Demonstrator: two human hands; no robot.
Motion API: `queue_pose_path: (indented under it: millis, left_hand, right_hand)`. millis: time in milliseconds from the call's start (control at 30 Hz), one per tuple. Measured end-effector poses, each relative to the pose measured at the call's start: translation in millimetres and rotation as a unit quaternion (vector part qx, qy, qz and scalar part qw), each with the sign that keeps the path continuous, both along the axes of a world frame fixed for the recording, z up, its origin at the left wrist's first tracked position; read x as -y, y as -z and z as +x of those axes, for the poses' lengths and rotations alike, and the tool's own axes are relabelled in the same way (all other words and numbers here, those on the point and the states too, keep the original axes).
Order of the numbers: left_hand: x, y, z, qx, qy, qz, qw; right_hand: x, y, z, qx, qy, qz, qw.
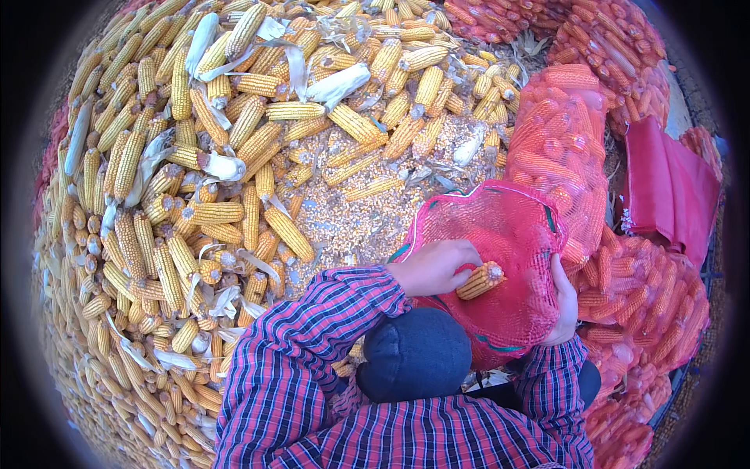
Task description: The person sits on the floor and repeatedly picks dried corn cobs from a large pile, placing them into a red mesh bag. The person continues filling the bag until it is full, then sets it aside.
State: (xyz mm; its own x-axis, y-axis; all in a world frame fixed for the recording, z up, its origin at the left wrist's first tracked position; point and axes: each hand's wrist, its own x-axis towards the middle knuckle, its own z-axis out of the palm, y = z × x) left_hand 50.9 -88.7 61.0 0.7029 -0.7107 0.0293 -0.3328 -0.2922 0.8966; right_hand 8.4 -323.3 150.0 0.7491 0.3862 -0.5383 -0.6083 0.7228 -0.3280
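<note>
A red mesh sack stands with its mouth spread wide before my knees. My left hand reaches over the near left of the opening, fingers curled around a yellow corn cob. The cob's outer end points right into the sack, while its other end is hidden by the hand. A small red strip shows at the fingers; what it is I cannot tell. On the right side, my right hand grips the sack's rim from outside, its thumb against the mesh. Deeper inside, the sack's contents are blurred by red mesh.
Husked corn cobs lie heaped across the left and far side. Loose kernels cover the ground beside the sack. Filled mesh sacks line the right, with folded red sacks on top. My knee is close below.
</note>
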Motion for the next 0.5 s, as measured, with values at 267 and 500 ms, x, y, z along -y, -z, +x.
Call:
queue_pose_path:
  millis: [267, 500]
  left_hand:
    - [-171, 50, 28, 0.181, -0.608, 0.158, 0.756]
    - [-328, 55, 65, -0.023, -0.743, 0.380, 0.551]
  right_hand:
    - [2, 10, 7, -0.004, 0.049, -0.042, 0.998]
    - [-16, 17, 5, 0.029, 0.032, -0.079, 0.996]
